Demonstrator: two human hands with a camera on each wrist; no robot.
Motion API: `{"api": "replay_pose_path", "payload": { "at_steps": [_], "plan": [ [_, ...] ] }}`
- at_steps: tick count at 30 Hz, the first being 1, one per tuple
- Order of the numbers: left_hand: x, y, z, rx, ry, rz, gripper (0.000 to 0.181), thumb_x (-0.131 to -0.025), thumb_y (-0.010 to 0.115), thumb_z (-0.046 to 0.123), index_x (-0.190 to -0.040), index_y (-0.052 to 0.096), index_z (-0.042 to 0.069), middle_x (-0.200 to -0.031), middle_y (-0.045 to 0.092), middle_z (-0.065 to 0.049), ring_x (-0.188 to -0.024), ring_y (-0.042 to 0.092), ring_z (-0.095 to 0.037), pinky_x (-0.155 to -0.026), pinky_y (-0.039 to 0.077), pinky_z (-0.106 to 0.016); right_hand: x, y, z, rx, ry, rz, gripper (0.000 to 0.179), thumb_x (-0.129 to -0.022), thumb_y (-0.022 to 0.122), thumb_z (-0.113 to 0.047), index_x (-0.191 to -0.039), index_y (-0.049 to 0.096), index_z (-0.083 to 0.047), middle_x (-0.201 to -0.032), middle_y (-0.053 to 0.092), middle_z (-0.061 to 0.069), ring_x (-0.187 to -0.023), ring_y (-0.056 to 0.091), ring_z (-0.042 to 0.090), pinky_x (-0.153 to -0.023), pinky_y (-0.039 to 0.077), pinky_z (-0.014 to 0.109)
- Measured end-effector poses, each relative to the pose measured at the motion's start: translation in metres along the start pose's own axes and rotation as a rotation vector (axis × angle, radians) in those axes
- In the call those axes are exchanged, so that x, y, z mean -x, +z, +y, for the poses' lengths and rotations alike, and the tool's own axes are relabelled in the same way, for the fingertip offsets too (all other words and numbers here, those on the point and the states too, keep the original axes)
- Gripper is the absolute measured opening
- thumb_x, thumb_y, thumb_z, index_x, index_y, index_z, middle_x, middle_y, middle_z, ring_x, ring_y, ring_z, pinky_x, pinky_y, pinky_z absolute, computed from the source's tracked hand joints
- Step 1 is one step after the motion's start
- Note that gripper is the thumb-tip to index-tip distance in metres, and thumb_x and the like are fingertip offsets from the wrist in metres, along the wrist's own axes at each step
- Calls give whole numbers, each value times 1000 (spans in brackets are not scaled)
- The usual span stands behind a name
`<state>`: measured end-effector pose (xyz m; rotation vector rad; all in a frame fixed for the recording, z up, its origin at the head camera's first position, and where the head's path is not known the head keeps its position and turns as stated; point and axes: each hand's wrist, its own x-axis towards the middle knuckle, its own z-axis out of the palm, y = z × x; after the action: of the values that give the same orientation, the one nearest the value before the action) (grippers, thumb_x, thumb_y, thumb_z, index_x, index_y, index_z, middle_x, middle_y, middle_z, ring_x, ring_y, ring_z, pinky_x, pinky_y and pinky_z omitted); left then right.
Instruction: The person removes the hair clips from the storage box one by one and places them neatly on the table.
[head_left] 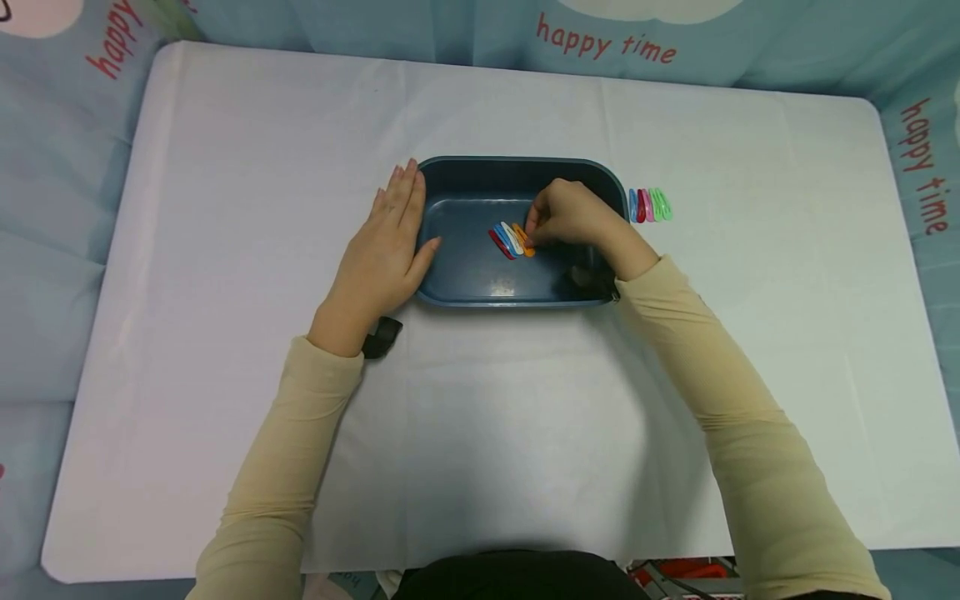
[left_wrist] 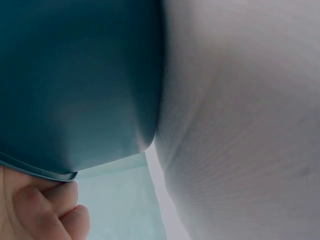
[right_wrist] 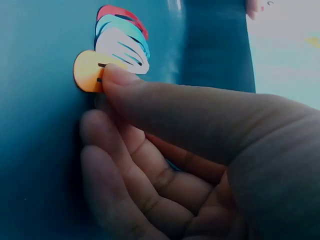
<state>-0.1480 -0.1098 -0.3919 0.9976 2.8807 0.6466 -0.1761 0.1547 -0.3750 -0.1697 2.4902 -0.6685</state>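
Note:
A dark blue rectangular tray stands on the white table. Against its left rim lies my left hand, fingers straight along the side and thumb over the edge. Inside the tray, my right hand pinches an orange snap hair clip between thumb and fingers, close over the tray floor. Beside that clip a white clip, a blue one and a red one lie slanted in an overlapping row. The right fingertips partly cover the orange clip.
Outside the tray's right wall, several more hair clips in blue, red, pink and green lie in a row on the table. White cloth covers the tabletop. A light blue curtain with printed words borders the table's far side.

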Motion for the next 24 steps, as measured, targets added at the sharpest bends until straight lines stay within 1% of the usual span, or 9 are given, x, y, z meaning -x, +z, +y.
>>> {"api": "replay_pose_path", "payload": {
  "at_steps": [7,12,20,24],
  "plan": [
    [0,-2,0,-4,1,-4,67,-101,39,29,-147,8,-8,-156,2,-18,-143,-2,-24,-114,5,-39,0,-1,-1,-44,22,-30,4,-83,69,-8,-82,69,-4,-76,67,5,-67,56,15,-63,45,28],
    [0,-1,1,-17,2,-19,67,-101,39,28,-147,7,-8,-156,1,-19,-144,-1,-26,-114,4,-39,2,-1,2,-92,27,-25,4,-82,69,-6,-82,68,-2,-77,66,5,-68,57,15,-63,46,26],
    [2,-1,0,-2,10,-1,68,-101,40,30,-147,8,-8,-156,2,-19,-143,-3,-24,-114,5,-40,8,-3,6,-232,-47,26,4,-83,66,-2,-82,67,2,-73,66,6,-65,57,14,-61,46,24],
    [3,-1,0,2,12,8,68,-101,40,30,-147,9,-8,-156,4,-19,-143,-1,-25,-114,6,-40,10,-3,7,-292,-70,60,4,-83,66,0,-83,68,3,-70,64,5,-62,56,13,-59,46,23]
  ]
}}
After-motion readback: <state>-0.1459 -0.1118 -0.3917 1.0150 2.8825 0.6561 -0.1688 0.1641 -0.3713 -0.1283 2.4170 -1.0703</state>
